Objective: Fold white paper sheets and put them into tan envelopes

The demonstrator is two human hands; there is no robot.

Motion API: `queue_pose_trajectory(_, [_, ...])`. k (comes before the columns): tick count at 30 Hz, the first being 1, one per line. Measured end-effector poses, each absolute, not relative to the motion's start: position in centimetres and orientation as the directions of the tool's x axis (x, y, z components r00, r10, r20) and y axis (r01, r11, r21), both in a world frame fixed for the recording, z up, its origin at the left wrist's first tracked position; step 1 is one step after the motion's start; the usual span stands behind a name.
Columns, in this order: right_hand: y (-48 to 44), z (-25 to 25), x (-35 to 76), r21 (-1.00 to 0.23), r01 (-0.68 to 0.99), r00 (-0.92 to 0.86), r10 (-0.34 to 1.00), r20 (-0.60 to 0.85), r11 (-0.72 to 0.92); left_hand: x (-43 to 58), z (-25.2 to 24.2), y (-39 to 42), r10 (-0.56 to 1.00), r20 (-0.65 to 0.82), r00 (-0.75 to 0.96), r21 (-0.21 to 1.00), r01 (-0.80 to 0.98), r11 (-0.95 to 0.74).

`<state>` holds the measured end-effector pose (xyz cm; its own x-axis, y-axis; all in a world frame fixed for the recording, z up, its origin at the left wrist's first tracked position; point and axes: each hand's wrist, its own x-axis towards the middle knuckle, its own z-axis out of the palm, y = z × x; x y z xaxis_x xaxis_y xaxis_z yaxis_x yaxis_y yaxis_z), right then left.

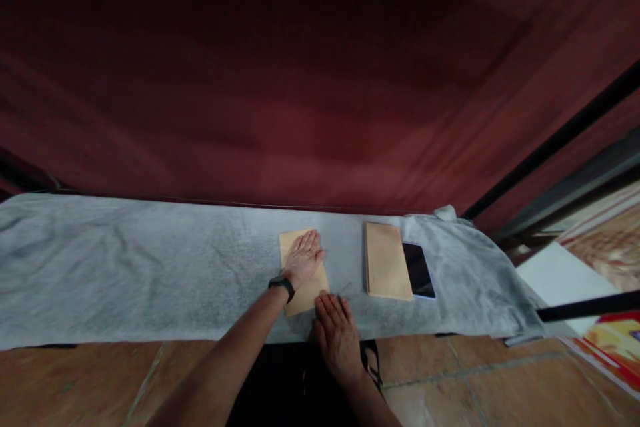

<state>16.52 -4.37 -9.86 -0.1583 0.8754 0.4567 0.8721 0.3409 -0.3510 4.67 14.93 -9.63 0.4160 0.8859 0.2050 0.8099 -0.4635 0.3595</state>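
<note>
A tan sheet of paper or flat envelope (299,303) lies on the grey cloth, slightly turned; which of the two it is I cannot tell. Across its upper part my left hand (303,260) rests flat, fingers stretched out, with a dark band on the wrist. My right hand (337,330) lies palm down at the sheet's lower right corner, its fingers extended and the tips at the paper's edge. To the right sits a small stack of similar tan pieces (387,260), partly covering a dark-screened phone or tablet (419,270).
A long surface under grey cloth (125,267) runs across the view. Behind it hangs a dark red curtain or fabric wall (300,113). Black poles (555,140) slant at the right, near a white board (565,280) and a red and yellow package (617,340). Brown tiles (425,373) cover the floor.
</note>
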Motion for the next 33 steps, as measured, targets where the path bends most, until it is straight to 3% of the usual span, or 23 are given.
queue_pose_trajectory(9, [-4.4,-9.3,16.6,-0.396,0.86,-0.142,0.896,0.421,0.322,4.3,-10.0,11.9,0.846,0.224,0.484,0.432,0.729,-0.531])
queue_pose_trajectory(19, [-4.5,-9.4,16.7,-0.408,0.857,-0.136,0.902,0.409,0.314,3.9,-9.8,8.7,0.817,0.217,0.535,0.406,0.711,-0.574])
queue_pose_trajectory(24, [-4.3,-10.0,17.0,-0.48,0.823,-0.075,0.895,0.439,0.304,3.2,-9.3,6.5,0.776,0.172,0.607,0.378,0.687,-0.621])
queue_pose_trajectory(29, [-4.0,-10.5,17.5,-0.612,0.755,0.057,0.906,0.419,0.236,1.6,-9.1,2.5,0.698,0.214,0.683,0.342,0.617,-0.709])
queue_pose_trajectory(33, [-2.2,-10.4,17.9,-0.541,0.776,-0.121,0.918,0.378,0.325,0.6,-9.2,0.1,0.674,0.244,0.697,0.338,0.59,-0.733])
